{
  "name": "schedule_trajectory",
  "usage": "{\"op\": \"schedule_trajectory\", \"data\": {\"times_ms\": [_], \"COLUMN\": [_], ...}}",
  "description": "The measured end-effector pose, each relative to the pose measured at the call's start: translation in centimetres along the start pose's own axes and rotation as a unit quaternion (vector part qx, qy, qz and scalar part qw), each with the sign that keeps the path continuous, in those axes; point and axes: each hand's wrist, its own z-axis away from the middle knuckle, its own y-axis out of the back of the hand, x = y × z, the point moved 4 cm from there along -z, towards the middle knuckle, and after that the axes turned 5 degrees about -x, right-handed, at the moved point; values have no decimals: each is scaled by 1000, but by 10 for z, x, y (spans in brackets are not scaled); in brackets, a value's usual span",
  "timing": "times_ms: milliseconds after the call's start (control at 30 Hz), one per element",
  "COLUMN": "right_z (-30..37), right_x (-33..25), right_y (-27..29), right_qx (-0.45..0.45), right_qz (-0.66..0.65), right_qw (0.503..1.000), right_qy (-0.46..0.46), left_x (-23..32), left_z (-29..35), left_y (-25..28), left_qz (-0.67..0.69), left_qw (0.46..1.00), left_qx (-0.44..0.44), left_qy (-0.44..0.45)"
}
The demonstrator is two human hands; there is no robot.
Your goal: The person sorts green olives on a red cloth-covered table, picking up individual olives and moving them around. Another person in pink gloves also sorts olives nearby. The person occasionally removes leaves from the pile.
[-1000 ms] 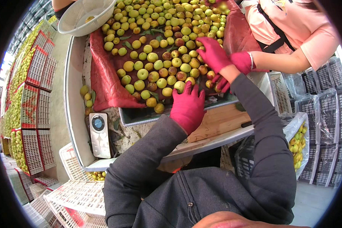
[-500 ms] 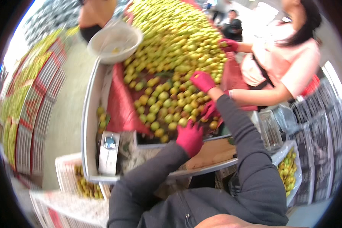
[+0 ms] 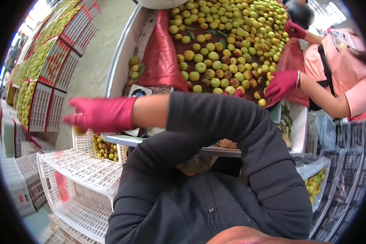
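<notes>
My right hand [image 3: 97, 114], in a pink glove, reaches across my body to the left, over a white crate of fruit [image 3: 105, 148] below the table edge. Its fingers curl around a small yellow-green fruit [image 3: 79, 130]. My dark right sleeve hides almost all of my left hand [image 3: 236, 93]; only pink fingertips show at the near edge of the pile of green, yellow and brownish fruits [image 3: 215, 53] on red cloth [image 3: 160, 57]. A person in a pink shirt at the right has two pink-gloved hands [image 3: 280, 83] in the same pile.
A grey and white scale [image 3: 136, 92] sits at the table's near left corner. Empty white crates [image 3: 81, 173] stand below left, and stacked crates of fruit [image 3: 40, 61] line the far left. A bag-lined crate with fruit [image 3: 315, 185] is at the right.
My right hand left the fruit pile and swung across to the left, over the crate, with a fruit in it. My view turned left and down; the white bowl slid out of sight.
</notes>
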Motion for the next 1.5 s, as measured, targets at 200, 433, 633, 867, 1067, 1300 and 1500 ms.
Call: {"op": "schedule_trajectory", "data": {"times_ms": [200,433,633,867,1067,1300,1500], "right_z": [99,211,195,266,365,317,314], "right_x": [14,126,125,108,102,112,106], "right_y": [112,274,224,212,332,279,224], "right_qx": [237,311,130,118,402,213,140], "right_qz": [319,662,648,520,662,720,680], "right_qw": [877,659,740,846,610,614,708], "right_qy": [271,-177,-125,-5,-171,-241,-128], "left_x": [-8,14,-6,2,15,6,6], "left_z": [7,14,11,18,12,18,12], "left_y": [-5,28,1,31,32,29,29], "left_qz": [-17,-66,35,-32,-48,-45,8], "left_qw": [999,991,997,998,997,995,994], "left_qx": [-34,-114,13,-59,-65,-86,-103], "left_qy": [23,-21,-71,-13,-15,14,-27]}}
